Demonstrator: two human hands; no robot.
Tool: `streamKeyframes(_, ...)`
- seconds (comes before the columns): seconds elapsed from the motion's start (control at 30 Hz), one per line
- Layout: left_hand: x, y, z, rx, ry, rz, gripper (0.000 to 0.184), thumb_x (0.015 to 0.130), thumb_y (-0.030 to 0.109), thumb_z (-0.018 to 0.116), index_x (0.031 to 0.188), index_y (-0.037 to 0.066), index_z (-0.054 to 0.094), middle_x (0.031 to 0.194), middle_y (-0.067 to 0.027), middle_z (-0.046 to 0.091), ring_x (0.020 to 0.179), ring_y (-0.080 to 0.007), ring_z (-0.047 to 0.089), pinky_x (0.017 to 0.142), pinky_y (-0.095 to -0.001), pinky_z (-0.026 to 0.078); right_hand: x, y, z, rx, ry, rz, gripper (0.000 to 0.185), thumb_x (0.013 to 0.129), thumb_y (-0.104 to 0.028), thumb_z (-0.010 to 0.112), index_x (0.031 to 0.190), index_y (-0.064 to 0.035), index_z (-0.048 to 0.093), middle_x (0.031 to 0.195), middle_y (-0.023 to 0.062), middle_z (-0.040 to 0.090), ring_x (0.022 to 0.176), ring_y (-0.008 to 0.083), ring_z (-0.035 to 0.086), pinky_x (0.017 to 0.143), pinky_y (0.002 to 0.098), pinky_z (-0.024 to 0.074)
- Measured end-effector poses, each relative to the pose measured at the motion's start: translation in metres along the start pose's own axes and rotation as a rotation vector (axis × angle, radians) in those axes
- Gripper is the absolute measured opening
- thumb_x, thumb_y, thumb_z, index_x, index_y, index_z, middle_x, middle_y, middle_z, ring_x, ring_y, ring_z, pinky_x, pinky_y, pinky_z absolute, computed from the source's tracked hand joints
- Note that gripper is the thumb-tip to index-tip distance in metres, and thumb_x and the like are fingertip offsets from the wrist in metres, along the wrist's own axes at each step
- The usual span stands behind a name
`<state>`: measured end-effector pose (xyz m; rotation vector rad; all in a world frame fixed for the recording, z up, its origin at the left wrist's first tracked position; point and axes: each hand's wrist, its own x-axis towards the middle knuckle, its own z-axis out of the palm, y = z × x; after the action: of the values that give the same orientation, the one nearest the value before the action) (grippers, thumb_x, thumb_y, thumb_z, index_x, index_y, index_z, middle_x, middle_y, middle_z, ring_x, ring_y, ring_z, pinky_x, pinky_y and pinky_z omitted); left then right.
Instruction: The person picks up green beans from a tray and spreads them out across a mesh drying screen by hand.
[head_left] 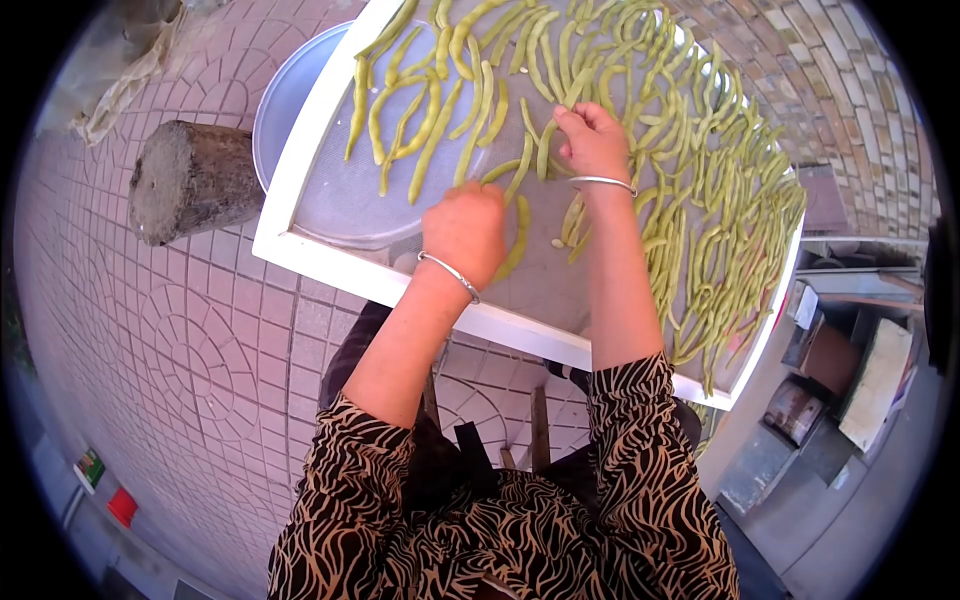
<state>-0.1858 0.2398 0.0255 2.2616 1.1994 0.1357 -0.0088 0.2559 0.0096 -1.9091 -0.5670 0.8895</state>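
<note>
Hands (pixel 465 230) (pixel 597 145) among beans (pixel 720 200) on screen (pixel 545 290); distant green packet (pixel 90 467) illegible.

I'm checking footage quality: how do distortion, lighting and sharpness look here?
In the head view, paving lines curve at left and the corners are black; head view again, light looks diffuse, without hard shadows on the white frame; same head view, crowded green beans at right look slightly soft.

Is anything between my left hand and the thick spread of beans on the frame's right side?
Yes, your right forearm extends over the frame between your left hand and those beans. A few loose beans lie there too.
</note>
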Motion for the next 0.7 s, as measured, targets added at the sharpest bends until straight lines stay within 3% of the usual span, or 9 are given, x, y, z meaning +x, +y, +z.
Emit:
streamKeyframes(0.1, -0.002, 0.001, 0.003, 0.012, 0.022, -0.016, 0.011, 0.065, 0.002, 0.055, 0.075, 0.005, 0.053, 0.08, -0.0133, 0.057, 0.076, -0.0332, 0.058, 0.063, -0.0446, 0.048, -0.007, -0.012, -0.018, 0.247, 0.058, 0.153, 0.019, 0.081, -0.02, 0.063, 0.085, -0.0019, 0.058, 0.066, 0.0019, 0.055, 0.045, 0.0061, 0.04, 0.043, 0.0203, 0.0337)
streamKeyframes(0.2, -0.001, 0.003, 0.004, 0.002, 0.063, -0.007, 0.008, 0.065, 0.003, 0.055, 0.072, 0.004, 0.054, 0.076, -0.0137, 0.058, 0.072, -0.0332, 0.058, 0.061, -0.0432, 0.047, -0.004, -0.005, -0.034, 0.277, 0.034, 0.174, 0.02, 0.082, -0.021, 0.063, 0.081, -0.0018, 0.058, 0.066, 0.0015, 0.054, 0.045, 0.0062, 0.041, 0.042, 0.0205, 0.0339)
streamKeyframes(0.3, 0.006, -0.008, -0.002, -0.232, 0.035, -0.081, 0.006, 0.064, 0.003, 0.057, 0.069, 0.002, 0.056, 0.069, -0.0141, 0.058, 0.063, -0.0303, 0.057, 0.057, -0.0386, 0.045, 0.001, 0.007, -0.036, 0.09, -0.082, 0.142, 0.019, 0.081, -0.019, 0.064, 0.084, -0.001, 0.058, 0.068, 0.0051, 0.056, 0.048, 0.0094, 0.049, 0.039, 0.0226, 0.0361)
streamKeyframes(0.4, 0.011, -0.019, -0.008, -0.403, 0.077, -0.136, 0.006, 0.064, 0.003, 0.06, 0.068, 0.001, 0.056, 0.061, -0.0122, 0.057, 0.056, -0.0231, 0.054, 0.053, -0.0323, 0.043, 0.0, 0.017, -0.025, -0.587, 0.075, -0.245, 0.02, 0.077, -0.016, 0.066, 0.086, 0.0005, 0.06, 0.074, 0.0084, 0.061, 0.059, 0.0157, 0.057, 0.054, 0.0284, 0.0455)
streamKeyframes(0.43, 0.012, -0.02, -0.009, -0.431, 0.112, -0.144, 0.006, 0.064, 0.002, 0.061, 0.068, 0.001, 0.057, 0.058, -0.0112, 0.056, 0.053, -0.0201, 0.053, 0.052, -0.0302, 0.042, -0.003, 0.015, -0.022, -0.61, 0.106, -0.293, 0.019, 0.075, -0.015, 0.067, 0.085, -0.0004, 0.06, 0.075, 0.0104, 0.061, 0.064, 0.0206, 0.058, 0.057, 0.0319, 0.046)
streamKeyframes(0.5, 0.013, -0.02, -0.012, -0.506, 0.084, -0.203, 0.005, 0.064, 0.003, 0.059, 0.069, 0.002, 0.057, 0.06, -0.0123, 0.057, 0.056, -0.0245, 0.056, 0.054, -0.033, 0.044, -0.012, 0.014, -0.017, -0.653, 0.166, -0.39, 0.02, 0.07, -0.014, 0.068, 0.084, -0.0021, 0.06, 0.077, 0.0143, 0.061, 0.075, 0.0303, 0.06, 0.065, 0.0391, 0.0469)
streamKeyframes(0.53, 0.013, -0.019, -0.013, -0.545, 0.069, -0.232, 0.005, 0.064, 0.003, 0.059, 0.069, 0.002, 0.057, 0.061, -0.0128, 0.058, 0.058, -0.0267, 0.058, 0.055, -0.0344, 0.046, -0.016, 0.015, -0.012, -0.607, 0.101, -0.415, 0.02, 0.07, -0.015, 0.069, 0.083, -0.0025, 0.06, 0.078, 0.0141, 0.061, 0.075, 0.0306, 0.06, 0.065, 0.0393, 0.0471)
streamKeyframes(0.6, 0.015, -0.019, -0.015, -0.656, 0.097, -0.242, 0.007, 0.064, 0.002, 0.06, 0.069, 0.001, 0.057, 0.059, -0.0115, 0.057, 0.055, -0.0232, 0.056, 0.054, -0.032, 0.045, -0.024, 0.016, -0.003, -0.516, -0.028, -0.461, 0.022, 0.068, -0.016, 0.07, 0.083, -0.0032, 0.06, 0.078, 0.0136, 0.061, 0.076, 0.0312, 0.06, 0.065, 0.0396, 0.0474)
streamKeyframes(0.7, 0.016, -0.018, -0.019, -0.787, 0.111, -0.279, 0.008, 0.064, 0.001, 0.061, 0.07, 0.0, 0.056, 0.059, -0.0098, 0.056, 0.053, -0.019, 0.054, 0.053, -0.0295, 0.044, -0.027, 0.013, 0.009, -0.839, 0.025, -0.451, 0.021, 0.069, -0.017, 0.069, 0.083, -0.0034, 0.06, 0.078, 0.0133, 0.062, 0.075, 0.0311, 0.06, 0.065, 0.0399, 0.0477)
